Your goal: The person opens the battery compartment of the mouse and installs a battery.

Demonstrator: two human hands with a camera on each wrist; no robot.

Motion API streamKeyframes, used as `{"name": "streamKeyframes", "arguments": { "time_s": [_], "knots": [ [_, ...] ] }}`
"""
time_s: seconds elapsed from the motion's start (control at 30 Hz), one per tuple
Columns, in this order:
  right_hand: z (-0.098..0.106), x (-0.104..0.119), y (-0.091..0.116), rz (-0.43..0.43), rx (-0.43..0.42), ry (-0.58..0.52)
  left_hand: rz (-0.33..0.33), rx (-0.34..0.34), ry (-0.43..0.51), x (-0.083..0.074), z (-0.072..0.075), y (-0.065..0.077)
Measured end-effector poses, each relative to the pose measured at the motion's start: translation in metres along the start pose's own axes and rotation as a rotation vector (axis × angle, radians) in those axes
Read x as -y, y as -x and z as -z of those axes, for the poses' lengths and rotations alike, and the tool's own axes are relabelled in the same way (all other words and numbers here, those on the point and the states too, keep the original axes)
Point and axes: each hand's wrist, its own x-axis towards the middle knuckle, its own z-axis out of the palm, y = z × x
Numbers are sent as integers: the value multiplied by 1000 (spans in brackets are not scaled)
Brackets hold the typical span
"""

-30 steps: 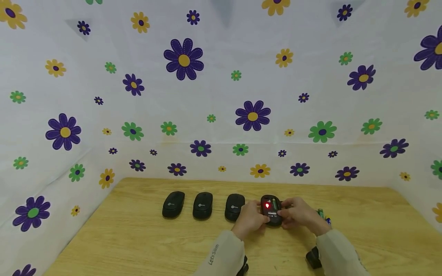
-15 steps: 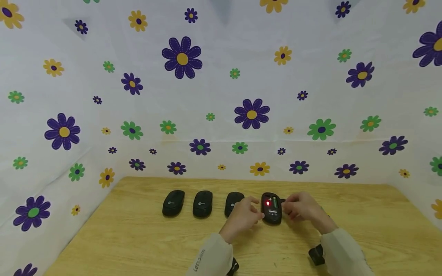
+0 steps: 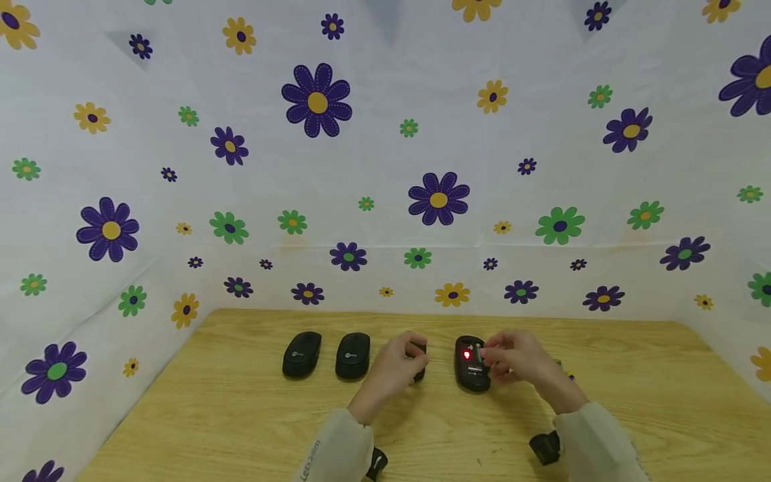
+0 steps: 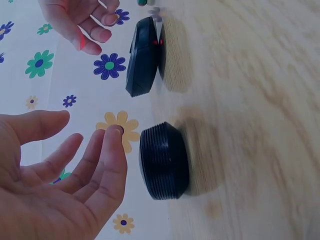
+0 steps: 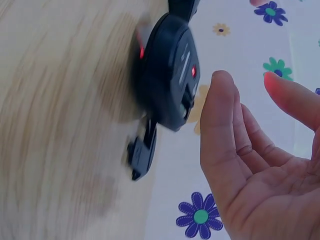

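An upturned black computer mouse (image 3: 472, 381) lies on the table, its red sensor light glowing and a green battery (image 3: 479, 353) in its open compartment. Close over its right side is my right hand (image 3: 524, 365); in the right wrist view its fingers are loosely bent, apart from the mouse (image 5: 167, 75), holding nothing. A small black battery cover (image 5: 142, 152) lies beside that mouse. My left hand (image 3: 388, 375) hovers at another black mouse (image 3: 420, 371), hiding most of it. In the left wrist view its relaxed fingers are apart from this mouse (image 4: 164, 161).
Two more black mice, one at far left (image 3: 302, 355) and one beside it (image 3: 353, 356), stand upright in the row on the wooden table (image 3: 241, 415). Batteries (image 3: 570, 376) lie behind my right wrist, mostly hidden. Flowered cloth (image 3: 373, 167) hangs around the table's back and sides.
My left hand has let go of the upturned mouse and moved left to the neighbouring mouse. My right hand has let go too, drawn back slightly, then come over the mouse's right side.
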Motion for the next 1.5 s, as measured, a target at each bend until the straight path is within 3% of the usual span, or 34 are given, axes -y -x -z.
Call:
{"name": "streamKeyframes", "arguments": {
  "time_s": [0.13,0.33,0.57,1.23,1.5],
  "knots": [
    [-2,2,2,16,26,-40,23,6,18,2,3,1],
    [-12,5,4,32,42,-103,-1,-12,-5,7,14,4],
    [-21,9,3,34,51,-114,11,-35,7,11,26,5],
    [-53,17,-10,1,68,-149,19,-57,2,23,37,7],
    [-60,21,-16,-9,88,-175,83,-40,36,26,39,2]
  ]
}}
